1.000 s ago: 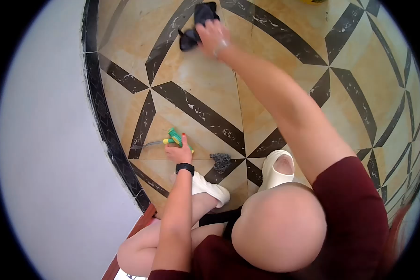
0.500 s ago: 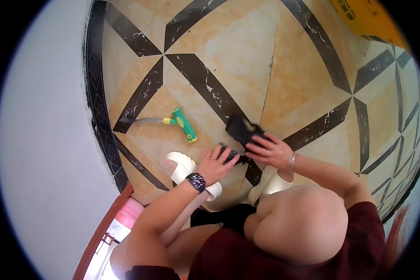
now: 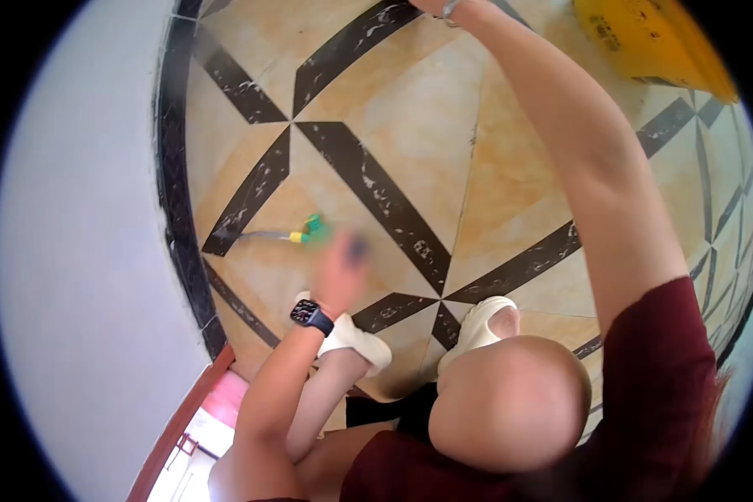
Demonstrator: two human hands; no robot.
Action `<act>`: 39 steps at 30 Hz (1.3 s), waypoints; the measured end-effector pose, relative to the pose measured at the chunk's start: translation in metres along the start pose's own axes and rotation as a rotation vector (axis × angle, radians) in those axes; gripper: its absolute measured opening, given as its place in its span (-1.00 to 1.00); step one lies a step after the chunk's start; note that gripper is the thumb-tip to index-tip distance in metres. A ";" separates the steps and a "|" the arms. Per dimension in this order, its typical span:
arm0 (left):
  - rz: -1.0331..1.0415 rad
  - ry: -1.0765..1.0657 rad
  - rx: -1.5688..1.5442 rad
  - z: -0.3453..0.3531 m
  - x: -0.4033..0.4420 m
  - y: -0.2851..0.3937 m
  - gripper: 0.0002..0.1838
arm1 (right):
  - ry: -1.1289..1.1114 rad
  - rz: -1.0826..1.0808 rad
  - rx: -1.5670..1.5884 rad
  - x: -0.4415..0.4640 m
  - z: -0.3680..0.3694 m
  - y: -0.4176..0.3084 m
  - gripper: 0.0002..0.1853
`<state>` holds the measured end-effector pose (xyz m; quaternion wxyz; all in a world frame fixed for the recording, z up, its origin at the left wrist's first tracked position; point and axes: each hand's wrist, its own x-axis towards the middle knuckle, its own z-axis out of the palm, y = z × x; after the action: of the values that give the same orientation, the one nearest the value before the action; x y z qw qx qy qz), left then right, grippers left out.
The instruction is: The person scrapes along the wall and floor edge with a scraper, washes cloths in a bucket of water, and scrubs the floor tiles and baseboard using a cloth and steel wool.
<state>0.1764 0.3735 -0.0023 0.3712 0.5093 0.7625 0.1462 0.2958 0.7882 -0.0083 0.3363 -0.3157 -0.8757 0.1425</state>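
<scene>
My left hand (image 3: 340,272), smeared by motion, is over the floor in front of my left shoe. A dark, blurred object (image 3: 356,249) is at its fingers, seemingly the dark scrubber, and the hand looks closed on it. Just beyond lies a tool with a green and yellow handle (image 3: 313,226) and a curved metal blade (image 3: 263,235), its handle partly hidden by the hand. My right arm reaches far forward, and my right hand (image 3: 431,7) is cut off by the top edge, its fingers out of view. The black cloth item is not visible.
Patterned tiles (image 3: 393,84) cover the floor. A white wall (image 3: 75,251) with a black skirting edge (image 3: 173,167) runs along the left. A yellow bag (image 3: 653,42) stands at the upper right. My cream shoes (image 3: 477,328) are below, and something pink (image 3: 224,398) is at lower left.
My right hand has gone from near my shoes to the top edge, and the black item has left view. My left hand has moved left toward the green-handled tool with the dark scrubber.
</scene>
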 end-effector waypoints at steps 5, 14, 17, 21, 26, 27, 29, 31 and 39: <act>-0.084 0.265 -0.165 0.019 0.028 0.004 -0.62 | 0.007 -0.204 -0.131 -0.108 -0.067 -0.026 -0.64; 0.348 -0.356 0.315 0.003 0.004 0.038 -0.60 | -0.559 -0.387 0.135 -0.336 -0.063 -0.105 -0.68; 0.060 0.021 0.265 -0.012 -0.004 -0.063 -0.50 | -0.413 -0.317 -0.153 -0.254 -0.040 -0.041 -0.69; 0.106 -0.004 0.914 -0.062 0.023 -0.088 -0.50 | -0.215 0.111 -0.393 -0.143 -0.029 0.067 -0.76; -0.009 -0.124 1.009 -0.069 0.024 -0.101 -0.73 | -0.183 0.258 -0.513 -0.141 -0.021 0.052 -0.75; 0.061 -0.084 1.038 -0.070 0.020 -0.106 -0.78 | -0.155 0.252 -0.486 -0.168 -0.026 0.044 -0.74; 0.178 -0.032 1.056 -0.071 0.019 -0.116 -0.83 | -0.188 0.214 -0.584 -0.215 -0.040 0.016 -0.71; 0.292 -0.056 1.059 -0.080 0.018 -0.124 -0.83 | -0.226 0.269 -0.570 -0.252 -0.059 -0.005 -0.67; 0.550 -0.270 0.715 -0.094 0.038 -0.011 -0.86 | -0.223 0.330 -0.017 -0.252 -0.099 -0.111 -0.50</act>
<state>0.0940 0.4169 0.0394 0.2158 0.8030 0.5464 -0.1004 0.4567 0.5443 -0.0101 0.2065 -0.4402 -0.8451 0.2224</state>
